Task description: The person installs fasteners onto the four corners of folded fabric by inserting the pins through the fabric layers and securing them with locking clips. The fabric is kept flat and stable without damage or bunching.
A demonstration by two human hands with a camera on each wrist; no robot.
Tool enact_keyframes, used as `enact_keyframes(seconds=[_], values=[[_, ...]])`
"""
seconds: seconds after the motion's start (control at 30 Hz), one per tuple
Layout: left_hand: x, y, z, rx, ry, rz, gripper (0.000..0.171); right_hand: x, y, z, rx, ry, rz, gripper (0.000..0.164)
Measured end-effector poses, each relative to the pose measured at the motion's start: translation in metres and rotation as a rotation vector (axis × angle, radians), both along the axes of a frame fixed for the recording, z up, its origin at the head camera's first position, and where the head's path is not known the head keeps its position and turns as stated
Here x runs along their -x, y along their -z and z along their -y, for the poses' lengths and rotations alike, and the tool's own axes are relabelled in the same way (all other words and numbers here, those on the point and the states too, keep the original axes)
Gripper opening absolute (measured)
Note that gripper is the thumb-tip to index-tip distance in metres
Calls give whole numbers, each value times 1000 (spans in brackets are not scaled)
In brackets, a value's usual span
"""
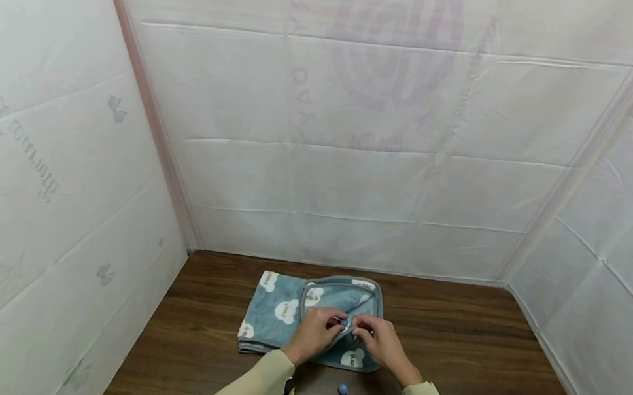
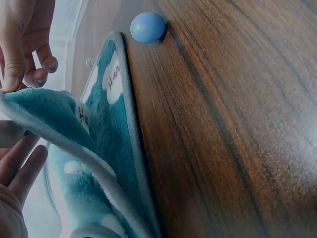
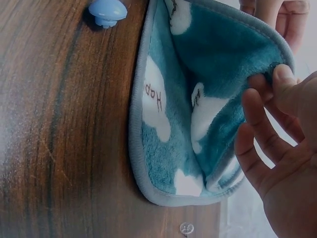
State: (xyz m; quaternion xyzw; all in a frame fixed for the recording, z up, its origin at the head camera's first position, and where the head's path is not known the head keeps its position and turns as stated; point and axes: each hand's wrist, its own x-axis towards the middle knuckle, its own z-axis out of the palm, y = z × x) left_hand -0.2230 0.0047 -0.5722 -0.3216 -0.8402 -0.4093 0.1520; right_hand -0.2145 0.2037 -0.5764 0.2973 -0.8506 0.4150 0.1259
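A teal fleece blanket [image 1: 274, 301] with white cloud patches and grey piping lies folded, its near right corner lifted between the hands. My left hand [image 1: 314, 333] pinches a small blue piece [image 1: 344, 323] against the blanket's raised edge; fingers and cloth partly cover it. Opposite it, my right hand [image 1: 384, 345] pinches the same edge between thumb and index finger, the other fingers loosely bent in the right wrist view. Closer to the wearer, a blue mushroom-shaped quilt clip [image 3: 108, 12] with a short stem lies on the wood, apart from both hands.
Dark wood table [image 1: 469, 354] extends to both sides of the blanket. A small clear round disc [image 3: 186, 228] lies just past the blanket's edge. White printed sheets [image 1: 354, 182] wall off the back and both sides.
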Motion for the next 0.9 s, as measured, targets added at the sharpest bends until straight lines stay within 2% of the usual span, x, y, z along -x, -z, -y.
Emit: enact_keyframes(seconds=[0.27, 0.53, 0.67, 0.9], values=[[-1, -1, 1, -14, 20, -8, 21, 0, 1, -1, 8, 29, 43, 8], [-3, -7, -1, 58, 30, -11, 16, 0, 1, -1, 13, 66, -2, 8], [-3, -7, -1, 64, 36, -3, 15, -1, 1, 0, 18, 88, 3, 10], [-5, -6, 0, 53, 84, -80, 21, -2, 0, 0, 9, 130, -8, 12]])
